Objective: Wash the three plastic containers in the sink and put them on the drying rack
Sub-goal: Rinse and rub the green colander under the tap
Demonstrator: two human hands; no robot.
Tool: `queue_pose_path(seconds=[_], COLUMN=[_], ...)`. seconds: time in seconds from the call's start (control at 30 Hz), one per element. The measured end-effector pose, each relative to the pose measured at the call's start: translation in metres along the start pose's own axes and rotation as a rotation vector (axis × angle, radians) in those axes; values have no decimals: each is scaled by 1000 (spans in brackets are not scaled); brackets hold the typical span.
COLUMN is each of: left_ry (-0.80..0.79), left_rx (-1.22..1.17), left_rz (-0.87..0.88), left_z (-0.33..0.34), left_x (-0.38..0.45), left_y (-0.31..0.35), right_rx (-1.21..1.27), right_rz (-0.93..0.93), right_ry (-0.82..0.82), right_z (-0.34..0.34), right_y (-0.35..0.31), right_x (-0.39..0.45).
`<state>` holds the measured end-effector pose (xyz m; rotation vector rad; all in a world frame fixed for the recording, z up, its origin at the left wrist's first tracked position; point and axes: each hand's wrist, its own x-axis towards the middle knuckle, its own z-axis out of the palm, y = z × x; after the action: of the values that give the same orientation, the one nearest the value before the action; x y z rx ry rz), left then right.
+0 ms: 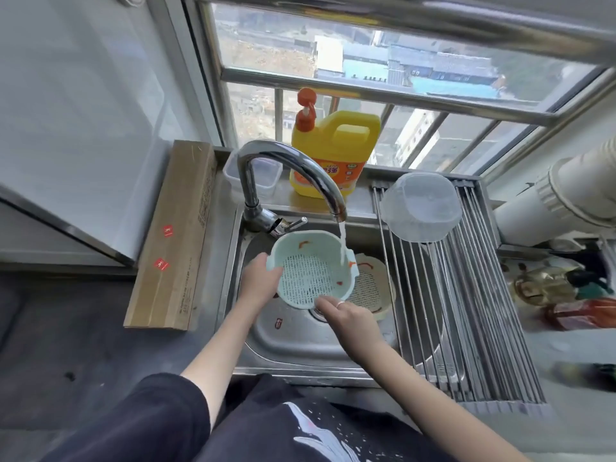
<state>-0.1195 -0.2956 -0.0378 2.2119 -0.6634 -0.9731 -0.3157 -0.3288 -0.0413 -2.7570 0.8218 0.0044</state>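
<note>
A pale green strainer basket (310,268) with red smears inside is tilted under the water running from the tap (293,168). My left hand (258,280) grips its left rim. My right hand (350,321) holds its lower edge with the fingers tucked under it. Behind the basket, a cream strainer basket (373,288) with red smears lies in the steel sink (286,341). A clear plastic bowl (421,206) sits upside down at the far end of the roll-up drying rack (466,311), which covers the sink's right side.
A yellow dish-soap jug (336,151) and a clear rectangular box (263,175) stand on the ledge behind the tap. A long cardboard box (176,235) lies on the counter to the left. Bottles and packets (566,295) crowd the counter on the right.
</note>
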Motion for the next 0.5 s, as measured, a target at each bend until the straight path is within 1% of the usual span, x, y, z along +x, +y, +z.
queue_pose_path(seconds=[0.07,0.1,0.13,0.2,0.23,0.3,0.37,0.43,0.5], left_ry=[38,54,66,102,124,165,201,241,306], left_rx=[69,104,128,150,155,177,214,249,261], left_rz=[116,167,218,307,343,402,465,554,631], left_z=[2,3,4,6,6,9,12,14,18], left_x=[-3,-5,-7,-10,-11,-14,-18,-23,-24], left_y=[0,1,1,2,4,10,16,18,16], right_rx=[121,133,83,-81,-155,-285,-414,-457,-390], right_rz=[108,146,147,84,51,11,32,53,17], right_ry=[-112,-160,-165,-141,-161,-251,-315,-333,-439], right_z=[-4,-8,-12,-17,-19,-21,-19,-14,-2], right_y=[8,13,20,31,35,39,40,31,17], right_x=[5,7,9,17,22,36,50,58,59])
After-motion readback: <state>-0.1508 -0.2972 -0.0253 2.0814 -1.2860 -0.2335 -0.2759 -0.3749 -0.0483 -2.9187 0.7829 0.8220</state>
